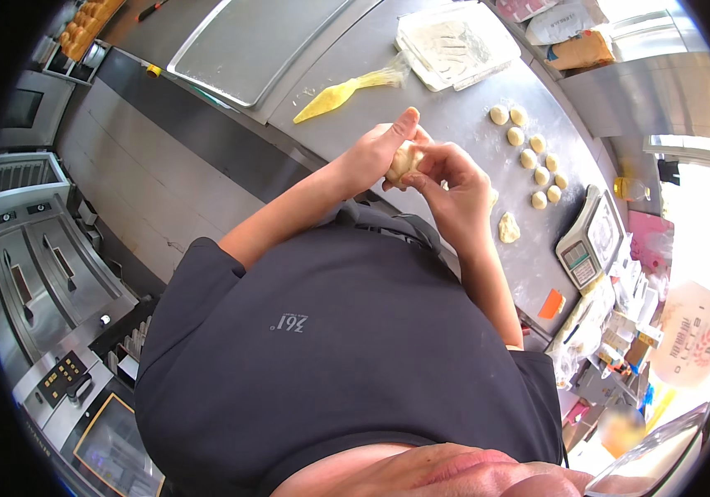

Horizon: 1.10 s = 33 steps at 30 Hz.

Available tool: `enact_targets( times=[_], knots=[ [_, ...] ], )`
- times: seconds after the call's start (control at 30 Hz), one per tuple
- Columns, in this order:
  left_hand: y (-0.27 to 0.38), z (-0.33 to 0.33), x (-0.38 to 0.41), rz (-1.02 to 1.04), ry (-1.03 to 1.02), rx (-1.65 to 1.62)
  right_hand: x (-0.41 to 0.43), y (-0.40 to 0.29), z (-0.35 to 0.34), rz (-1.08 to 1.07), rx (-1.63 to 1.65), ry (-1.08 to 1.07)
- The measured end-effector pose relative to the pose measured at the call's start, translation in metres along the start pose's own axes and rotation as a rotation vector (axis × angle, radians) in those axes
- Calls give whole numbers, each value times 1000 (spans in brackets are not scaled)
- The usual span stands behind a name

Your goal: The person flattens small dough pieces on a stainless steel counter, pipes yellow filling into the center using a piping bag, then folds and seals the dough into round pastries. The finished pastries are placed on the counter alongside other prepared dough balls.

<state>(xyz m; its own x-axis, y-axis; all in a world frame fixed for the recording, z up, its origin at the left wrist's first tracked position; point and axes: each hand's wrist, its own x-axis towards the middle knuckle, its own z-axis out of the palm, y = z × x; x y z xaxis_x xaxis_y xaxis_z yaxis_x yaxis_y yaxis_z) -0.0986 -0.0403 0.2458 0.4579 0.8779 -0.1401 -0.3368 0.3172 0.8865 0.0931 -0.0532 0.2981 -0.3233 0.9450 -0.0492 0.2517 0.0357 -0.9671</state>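
A piece of pale dough (406, 163) is held between my two hands, above the near edge of the steel worktable (355, 146). My left hand (379, 152) cups it from the left with the thumb raised. The fingers and thumb of my right hand (454, 180) pinch its right side. Several small dough balls (528, 158) lie in a loose group on the table to the right. Closer to my right wrist sits a flattened, irregular lump of dough (508, 228). Part of the held dough is hidden behind my fingers.
A piping bag with yellow filling (336, 99) lies beyond my hands, by a floury plastic container (457, 43). Farther left is a large metal tray (255, 46). On the right stand a digital scale (591, 239) and an orange scraper (551, 304). Ovens (50, 267) line the left.
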Motion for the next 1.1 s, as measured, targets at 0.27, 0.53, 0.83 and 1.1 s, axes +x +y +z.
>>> enact_targets(
  times=[0.27, 0.53, 0.83, 1.1],
  knots=[
    [18, -34, -18, -69, -88, -205, 17, -17, 27, -7, 211, 126],
    [3, -33, -22, 67, 114, -300, 18, -16, 62, -198, -189, 175],
    [20, -67, -26, -255, -94, -285, 15, -30, 77, -185, -275, 131],
    [12, -58, -42, 206, 29, -77, 20, -27, 92, 17, 267, 272]
  ],
)
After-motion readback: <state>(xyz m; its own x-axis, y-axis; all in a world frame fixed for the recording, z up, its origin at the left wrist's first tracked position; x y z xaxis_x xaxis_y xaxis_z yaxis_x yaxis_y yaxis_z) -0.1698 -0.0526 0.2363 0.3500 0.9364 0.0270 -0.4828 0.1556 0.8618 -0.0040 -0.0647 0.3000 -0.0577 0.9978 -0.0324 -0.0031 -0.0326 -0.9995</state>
